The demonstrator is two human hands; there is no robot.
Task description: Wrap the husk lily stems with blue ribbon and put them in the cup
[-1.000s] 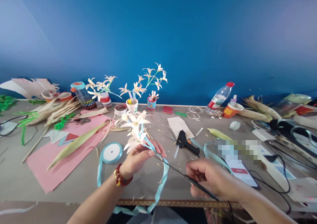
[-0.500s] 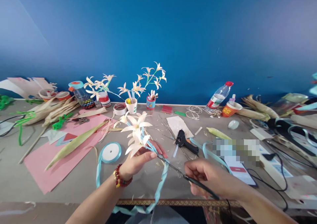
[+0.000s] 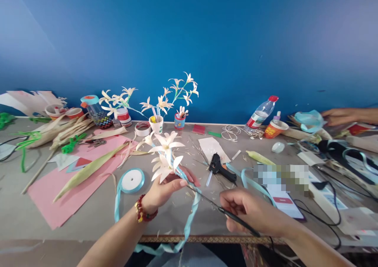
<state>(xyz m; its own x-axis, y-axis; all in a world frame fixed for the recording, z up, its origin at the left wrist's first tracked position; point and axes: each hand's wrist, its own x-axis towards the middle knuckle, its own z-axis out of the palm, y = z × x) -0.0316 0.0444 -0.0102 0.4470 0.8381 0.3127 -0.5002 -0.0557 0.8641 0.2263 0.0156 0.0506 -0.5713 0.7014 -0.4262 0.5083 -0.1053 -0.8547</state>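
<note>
My left hand (image 3: 165, 189) pinches the blue-wrapped stem (image 3: 183, 174) of white flowers (image 3: 166, 145) above the front half of the table (image 3: 99, 221); my right (image 3: 248, 206) grips scissors (image 3: 238, 221), blades at the stem's near end. A firm pinch there should, I judge, keep the wrap snug for a clean cut. Slack ribbon (image 3: 190, 217) dips past the front edge; its spool (image 3: 132, 180) lies left.
</note>
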